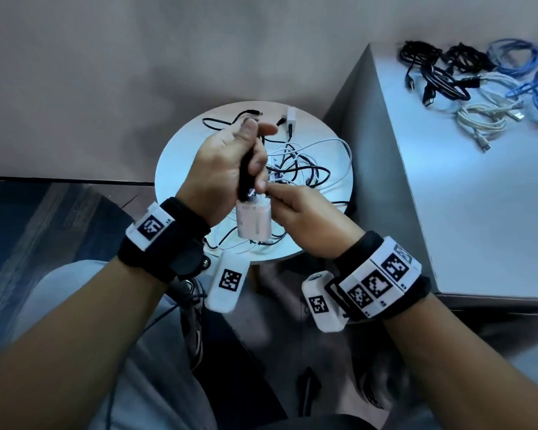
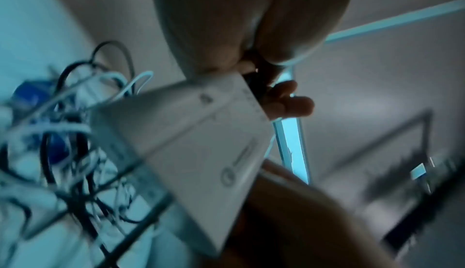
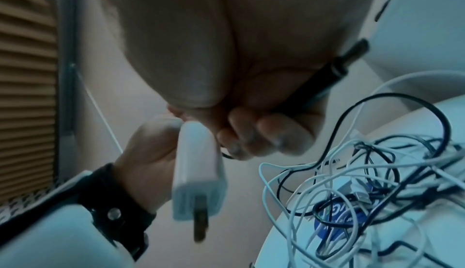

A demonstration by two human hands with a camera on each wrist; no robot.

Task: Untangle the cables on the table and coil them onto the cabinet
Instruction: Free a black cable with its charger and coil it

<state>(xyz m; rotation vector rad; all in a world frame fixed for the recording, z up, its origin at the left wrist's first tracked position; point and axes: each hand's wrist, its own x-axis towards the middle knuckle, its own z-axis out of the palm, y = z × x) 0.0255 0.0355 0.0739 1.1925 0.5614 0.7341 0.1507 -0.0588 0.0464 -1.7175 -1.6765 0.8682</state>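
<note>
My left hand (image 1: 227, 169) is raised over the round table (image 1: 180, 156) and grips a black cable bundle (image 1: 248, 169) upright in its fist. A white charger block (image 1: 253, 221) hangs at the bundle's lower end, prongs toward me (image 3: 198, 172). My right hand (image 1: 295, 212) meets it from the right, its curled fingers (image 3: 264, 139) pinching the black cable at the block's top. A tangle of black and white cables (image 1: 302, 166) lies on the table below. Several coiled cables (image 1: 479, 82) rest on the grey cabinet (image 1: 479, 197) to the right.
A second white charger (image 1: 291, 117) stands at the table's far edge beside loose black cable ends. The cabinet's corner stands close to the table's right rim. My legs and a shoe are below the table's near edge.
</note>
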